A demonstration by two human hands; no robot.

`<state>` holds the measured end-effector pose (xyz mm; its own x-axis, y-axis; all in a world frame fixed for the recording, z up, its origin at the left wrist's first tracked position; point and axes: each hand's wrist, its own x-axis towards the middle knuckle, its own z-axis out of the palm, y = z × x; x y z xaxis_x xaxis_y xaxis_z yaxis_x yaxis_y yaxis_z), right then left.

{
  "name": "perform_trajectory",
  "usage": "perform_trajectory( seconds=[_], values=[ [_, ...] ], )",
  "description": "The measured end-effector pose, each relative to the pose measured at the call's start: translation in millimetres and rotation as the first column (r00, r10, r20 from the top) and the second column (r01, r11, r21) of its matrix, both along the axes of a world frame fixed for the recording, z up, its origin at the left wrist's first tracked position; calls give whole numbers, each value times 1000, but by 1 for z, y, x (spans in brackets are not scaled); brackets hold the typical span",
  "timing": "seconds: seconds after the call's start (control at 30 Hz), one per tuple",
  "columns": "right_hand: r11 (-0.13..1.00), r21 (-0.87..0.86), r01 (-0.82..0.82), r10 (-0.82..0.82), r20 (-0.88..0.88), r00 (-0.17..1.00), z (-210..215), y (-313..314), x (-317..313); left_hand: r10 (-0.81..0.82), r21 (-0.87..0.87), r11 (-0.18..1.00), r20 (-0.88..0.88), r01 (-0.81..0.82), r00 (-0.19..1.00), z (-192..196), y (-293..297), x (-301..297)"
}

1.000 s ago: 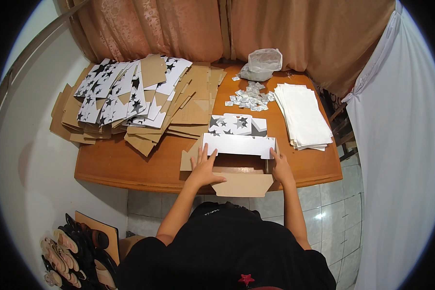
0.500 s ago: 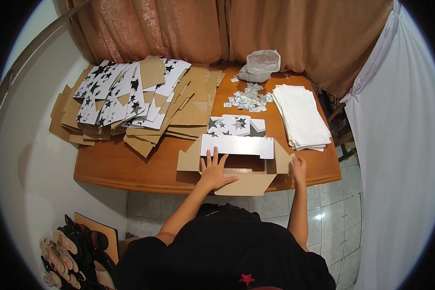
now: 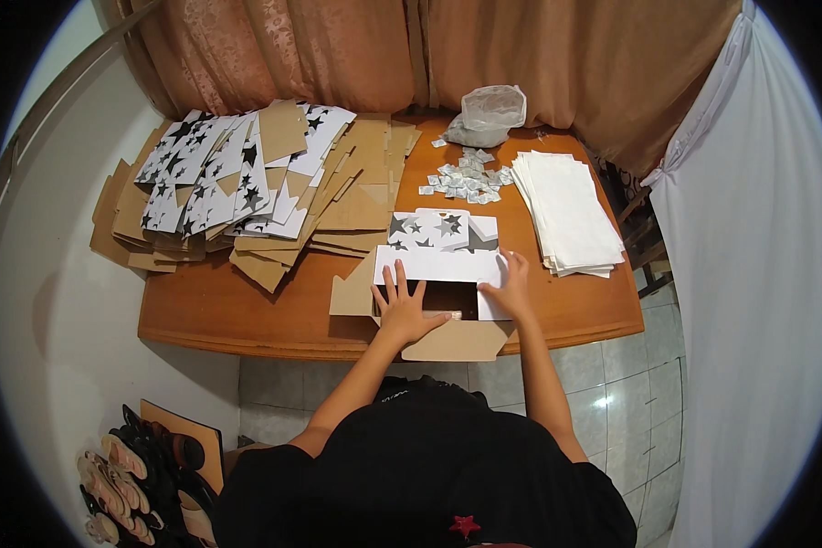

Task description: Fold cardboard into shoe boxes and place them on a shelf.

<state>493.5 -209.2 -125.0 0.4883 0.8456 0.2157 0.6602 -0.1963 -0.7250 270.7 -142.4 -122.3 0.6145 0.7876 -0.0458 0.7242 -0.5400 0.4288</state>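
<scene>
A cardboard box (image 3: pixel 440 265) sits at the table's front edge, white outside, brown inside, with a star-printed panel (image 3: pixel 429 228) at its far side. My left hand (image 3: pixel 405 309) rests over the left part of its opening, fingers spread on the white far flap and thumb stretched toward the inside. At the right end my right hand (image 3: pixel 513 288) grips the box, its thumb on the white right flap (image 3: pixel 493 306), which is folded in over the opening. The brown left flap (image 3: pixel 351 298) and the near flap (image 3: pixel 457 343) stick outward. Something small and shiny shows inside, partly hidden.
Flattened star-printed and brown cardboard boxes (image 3: pixel 237 183) are piled at the back left. Small whitish packets (image 3: pixel 470 180) lie scattered before an open plastic bag (image 3: pixel 493 114). A stack of white paper sheets (image 3: pixel 568 215) lies at the right. Curtains hang behind the table.
My right hand has moved left from beside the box onto its right end. The right flap has swung inward over the opening. My left hand stays nearly in place.
</scene>
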Motion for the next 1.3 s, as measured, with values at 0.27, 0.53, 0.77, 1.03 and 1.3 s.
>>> perform_trajectory(
  seconds=[0.27,0.53,0.77,1.03,1.3],
  values=[
    [953,-242,181,-102,304,947,6,1,-22,8,-20,1000,-39,-8,999,2,-2,3],
    [904,-341,257,-155,298,942,20,9,-30,376,-160,920,103,-357,921,20,27,-38],
    [879,-415,233,-101,315,944,19,14,-27,726,-347,669,116,-657,678,8,70,-87],
    [898,-368,242,-101,363,926,13,11,-27,302,-420,907,612,-24,731,40,49,-54],
    [911,-327,251,-105,404,909,14,9,-32,-166,-11,984,301,178,939,18,39,-35]
  ],
)
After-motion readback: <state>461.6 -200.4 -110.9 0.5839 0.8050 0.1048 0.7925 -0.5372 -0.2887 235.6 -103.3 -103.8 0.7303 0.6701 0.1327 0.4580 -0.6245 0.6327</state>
